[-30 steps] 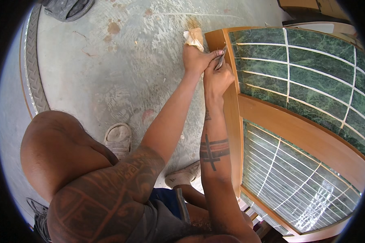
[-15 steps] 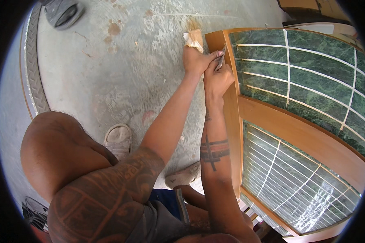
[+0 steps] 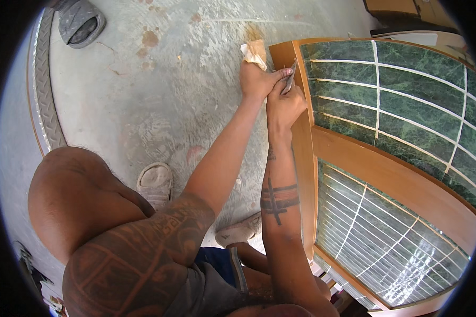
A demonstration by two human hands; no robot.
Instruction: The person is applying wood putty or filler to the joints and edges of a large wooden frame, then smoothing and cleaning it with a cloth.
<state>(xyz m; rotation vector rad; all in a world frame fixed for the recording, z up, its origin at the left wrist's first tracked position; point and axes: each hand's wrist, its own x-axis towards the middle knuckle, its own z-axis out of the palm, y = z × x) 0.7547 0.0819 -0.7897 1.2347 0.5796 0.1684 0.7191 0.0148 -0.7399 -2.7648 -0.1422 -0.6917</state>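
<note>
My right hand (image 3: 285,110) is closed around a thin, flat grey scraper blade (image 3: 289,82) whose tip points up along the edge of a brown wooden frame (image 3: 303,132). Beside it, my left hand (image 3: 254,80) reaches its thumb over onto the blade. A crumpled tan and white piece of paper or cloth (image 3: 255,53) sticks out past the left fingers, which are mostly hidden beneath the hand. Green marbled panels (image 3: 344,79) with white strips across them fill the upper part of the frame. The lower panel (image 3: 349,211) carries a finer white grid.
A dark shoe (image 3: 82,26), another person's, rests on the stained grey floor (image 3: 143,100) at the far left. Ridged metal edging (image 3: 46,90) runs along the left. My own shoes (image 3: 155,182) are below the hands. Brown panels (image 3: 407,8) stand at the far right.
The shoe at the far left has shifted slightly down and is now still. Both hands keep their hold on the blade and have barely moved.
</note>
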